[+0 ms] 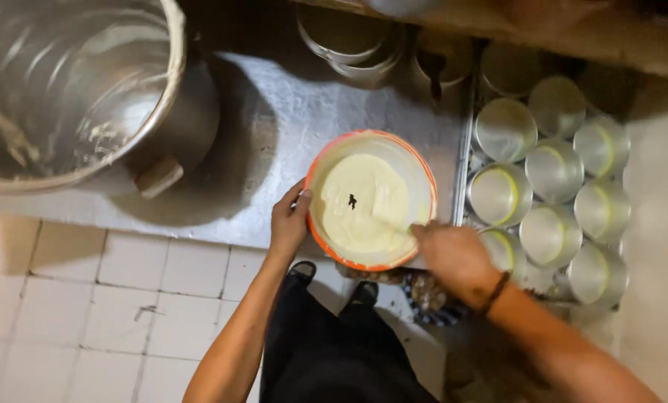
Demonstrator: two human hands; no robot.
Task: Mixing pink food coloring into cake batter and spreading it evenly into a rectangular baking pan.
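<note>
An orange-rimmed round bowl (421, 168) holds pale creamy batter (364, 209) with a small dark speck in it. The bowl sits at the near edge of a metal counter (289, 127). My left hand (289, 220) grips the bowl's left rim. My right hand (453, 257) is at the bowl's lower right rim, closed around a utensil whose pale handle (393, 224) reaches into the batter. A dark band circles my right wrist.
A large steel pot (88, 89) smeared with batter stands at the upper left. Several small round metal tins (550, 172) fill a tray on the right. More metal bowls (349, 37) stand at the back. White floor tiles (110, 298) lie below.
</note>
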